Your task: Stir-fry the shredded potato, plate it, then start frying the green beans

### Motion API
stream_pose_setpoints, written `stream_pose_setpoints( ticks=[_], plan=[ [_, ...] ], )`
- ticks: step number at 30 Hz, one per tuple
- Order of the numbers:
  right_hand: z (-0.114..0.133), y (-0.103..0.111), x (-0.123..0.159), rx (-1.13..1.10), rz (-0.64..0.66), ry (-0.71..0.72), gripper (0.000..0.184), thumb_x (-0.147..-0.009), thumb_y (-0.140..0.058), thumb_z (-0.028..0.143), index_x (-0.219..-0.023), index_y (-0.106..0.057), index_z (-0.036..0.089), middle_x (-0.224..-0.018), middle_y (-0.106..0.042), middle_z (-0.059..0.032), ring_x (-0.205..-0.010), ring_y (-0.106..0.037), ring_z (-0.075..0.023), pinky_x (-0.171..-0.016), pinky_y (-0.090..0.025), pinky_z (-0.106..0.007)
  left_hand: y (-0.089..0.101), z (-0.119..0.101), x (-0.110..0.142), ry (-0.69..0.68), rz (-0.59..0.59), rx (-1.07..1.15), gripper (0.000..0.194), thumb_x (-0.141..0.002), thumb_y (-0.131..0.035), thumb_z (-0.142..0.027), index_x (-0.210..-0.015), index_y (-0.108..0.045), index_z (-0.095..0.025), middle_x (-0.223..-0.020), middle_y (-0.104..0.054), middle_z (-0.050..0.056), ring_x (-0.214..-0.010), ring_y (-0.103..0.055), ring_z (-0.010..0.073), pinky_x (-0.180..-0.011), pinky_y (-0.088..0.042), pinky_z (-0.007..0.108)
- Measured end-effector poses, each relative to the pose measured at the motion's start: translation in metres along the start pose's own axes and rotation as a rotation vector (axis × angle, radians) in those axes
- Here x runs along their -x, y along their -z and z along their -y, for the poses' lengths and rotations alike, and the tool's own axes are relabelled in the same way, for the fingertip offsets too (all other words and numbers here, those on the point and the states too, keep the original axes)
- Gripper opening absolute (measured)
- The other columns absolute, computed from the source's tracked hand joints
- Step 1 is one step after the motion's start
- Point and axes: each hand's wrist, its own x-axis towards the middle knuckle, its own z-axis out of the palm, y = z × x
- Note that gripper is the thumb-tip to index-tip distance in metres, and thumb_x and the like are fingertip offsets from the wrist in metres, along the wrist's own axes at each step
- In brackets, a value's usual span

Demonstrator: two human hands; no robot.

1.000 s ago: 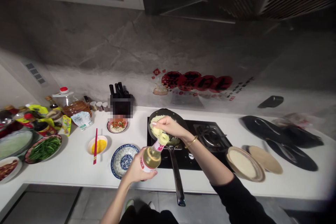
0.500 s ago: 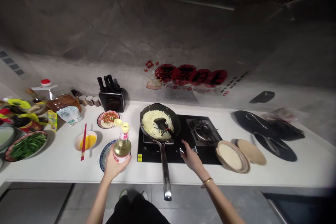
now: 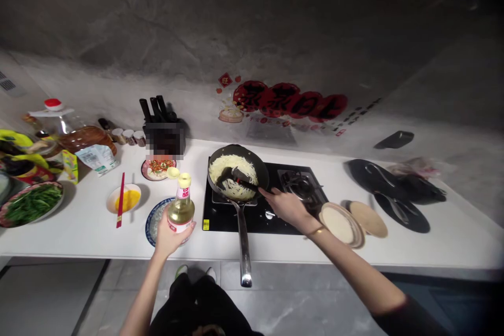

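Shifting nearer the pan (image 3: pixel 262 167), your right hand (image 3: pixel 288 208) is gripping the spatula (image 3: pixel 247 184), seemingly stirring and needing even strokes next; your left hand (image 3: pixel 167 237) is clasping the bottle (image 3: pixel 181 213).

The right hand (image 3: pixel 287 207), a second ago above the pan (image 3: pixel 262 168), now grips the spatula (image 3: pixel 247 184), its blade pushed farther left; the left hand (image 3: pixel 170 240) has drawn the bottle (image 3: pixel 181 213) back, more upright, from the stove (image 3: pixel 224 223).

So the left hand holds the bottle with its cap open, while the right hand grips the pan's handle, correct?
No: in the head view, the right hand grips the black spatula, not the pan's handle. The left hand does hold the bottle, cap open.
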Motion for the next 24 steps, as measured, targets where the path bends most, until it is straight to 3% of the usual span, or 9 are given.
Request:
stream_pose_setpoints(
  ticks=[2, 4, 9, 12, 15, 20, 24],
  plan=[
    [0.014, -0.003, -0.020, -0.010, -0.007, -0.062, 0.045, -0.090, -0.037, 0.021, -0.134, -0.045, 0.021, -0.105, -0.065, -0.0149, -0.073, -0.067, -0.0190, -0.062, -0.051, -0.027, 0.001, 0.000, 0.000, -0.008, 0.008, -0.030, 0.065, -0.058, -0.072, -0.038, -0.113, -0.045, -0.017, -0.096, -0.066, 0.008, -0.087, -0.065, 0.0233, -0.080, -0.053, 0.040],
    [0.010, -0.002, -0.025, -0.089, 0.007, -0.119, 0.044, -0.089, -0.039, 0.021, -0.132, -0.048, 0.019, -0.101, -0.067, -0.0140, -0.081, -0.067, -0.0211, -0.066, -0.051, -0.028, 0.003, 0.001, -0.001, -0.018, 0.006, -0.051, 0.067, -0.058, -0.072, -0.038, -0.115, -0.045, -0.017, -0.099, -0.066, 0.009, -0.090, -0.064, 0.0235, -0.082, -0.052, 0.038],
    [-0.050, 0.031, 0.021, -0.284, 0.088, -0.141, 0.039, -0.085, -0.044, 0.022, -0.120, -0.061, 0.023, -0.101, -0.071, -0.0070, -0.090, -0.066, -0.0220, -0.078, -0.049, -0.030, 0.006, 0.005, -0.001, -0.013, -0.017, -0.057, 0.064, -0.058, -0.072, -0.040, -0.113, -0.046, -0.017, -0.097, -0.067, 0.008, -0.088, -0.065, 0.0231, -0.081, -0.052, 0.036],
    [-0.067, 0.049, 0.041, -0.267, 0.149, -0.146, 0.037, -0.081, -0.048, 0.022, -0.114, -0.066, 0.026, -0.098, -0.071, -0.0052, -0.087, -0.067, -0.0235, -0.077, -0.049, -0.031, 0.005, 0.007, -0.003, -0.020, -0.018, -0.063, 0.065, -0.059, -0.072, -0.041, -0.113, -0.046, -0.016, -0.098, -0.067, 0.008, -0.088, -0.065, 0.0227, -0.080, -0.052, 0.035],
    [-0.051, 0.043, 0.033, -0.240, 0.156, -0.179, 0.037, -0.081, -0.049, 0.022, -0.114, -0.066, 0.024, -0.102, -0.070, -0.0078, -0.090, -0.066, -0.0252, -0.079, -0.049, -0.033, 0.004, 0.007, -0.005, -0.045, -0.020, -0.073, 0.065, -0.060, -0.071, -0.040, -0.114, -0.046, -0.015, -0.098, -0.066, 0.009, -0.088, -0.065, 0.0222, -0.079, -0.052, 0.034],
    [-0.012, 0.009, -0.020, -0.257, -0.023, -0.298, 0.043, -0.088, -0.040, 0.023, -0.128, -0.054, 0.014, -0.099, -0.070, -0.0142, -0.089, -0.067, -0.0240, -0.076, -0.049, -0.031, 0.003, 0.002, -0.007, -0.081, -0.006, -0.071, 0.061, -0.060, -0.071, -0.038, -0.112, -0.047, -0.016, -0.095, -0.067, 0.008, -0.085, -0.066, 0.0213, -0.077, -0.053, 0.033],
    [-0.017, 0.005, -0.039, -0.253, 0.016, -0.374, 0.042, -0.088, -0.042, 0.021, -0.127, -0.055, 0.015, -0.103, -0.069, -0.0129, -0.093, -0.066, -0.0223, -0.078, -0.048, -0.027, 0.003, 0.000, -0.007, -0.066, -0.006, -0.078, 0.062, -0.059, -0.071, -0.038, -0.112, -0.048, -0.016, -0.094, -0.068, 0.007, -0.083, -0.066, 0.0222, -0.076, -0.053, 0.035]
  ],
)
